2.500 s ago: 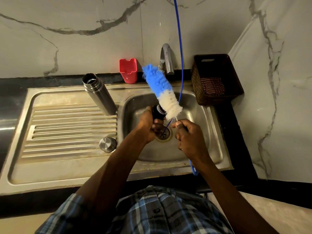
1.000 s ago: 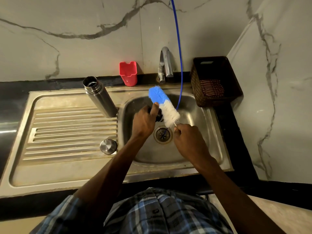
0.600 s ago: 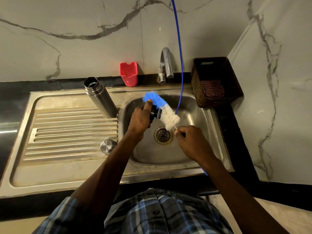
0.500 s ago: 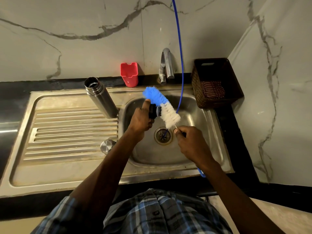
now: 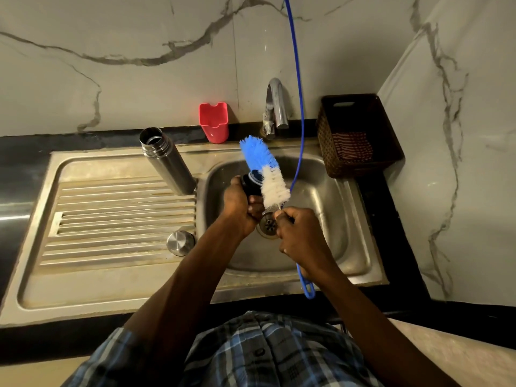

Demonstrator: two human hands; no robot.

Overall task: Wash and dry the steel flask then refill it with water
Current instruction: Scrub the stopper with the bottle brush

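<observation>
The steel flask (image 5: 167, 163) stands open and uncapped on the drainboard at the left rim of the sink basin (image 5: 329, 196). Its steel cap (image 5: 180, 242) rests lower on the drainboard. Over the basin, my left hand (image 5: 240, 205) grips the flask's small black inner stopper (image 5: 250, 182). My right hand (image 5: 301, 236) holds the blue handle of a bottle brush (image 5: 265, 171). Its blue and white bristles lie against the stopper and point up toward the tap (image 5: 275, 107).
A red plastic holder (image 5: 213, 121) stands against the marble wall behind the sink. A dark woven basket (image 5: 360, 135) sits on the black counter to the right. A thin blue hose (image 5: 297, 79) hangs down into the basin. No water runs from the tap.
The brush has slid back and forth along the stopper, its head now raised further toward the tap. My left hand has turned the stopper slightly. Flask and cap have not moved.
</observation>
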